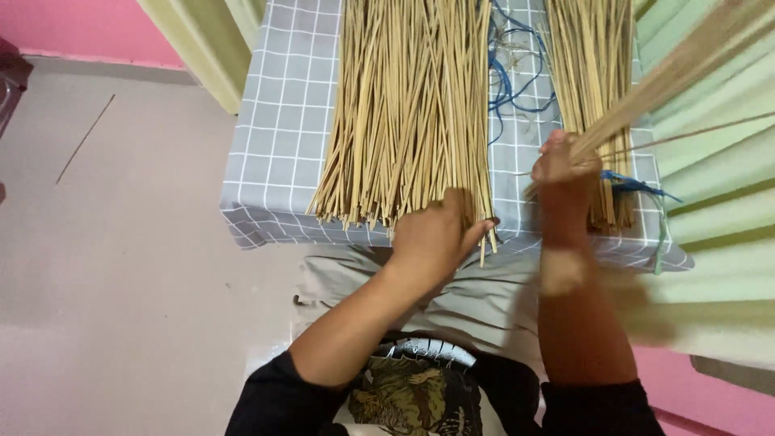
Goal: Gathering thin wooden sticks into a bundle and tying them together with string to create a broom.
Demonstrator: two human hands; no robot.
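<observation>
Overhead, left hand [432, 234] grip closed on stick pile [408, 113] ends, right hand [565, 165] clutching raised sticks [670, 77].

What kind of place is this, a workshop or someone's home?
Probably a room in a home used for handcraft: a small table under a grey checked cloth, a pink wall, a plain floor, and thin straw-coloured sticks that the left hand sorts.

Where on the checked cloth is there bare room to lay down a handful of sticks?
The checked cloth is bare on its left strip, between its left edge and the big stick pile. The gap between that pile and the smaller bundle is narrow, cluttered with blue string. The near edge is crowded by both hands.
</observation>
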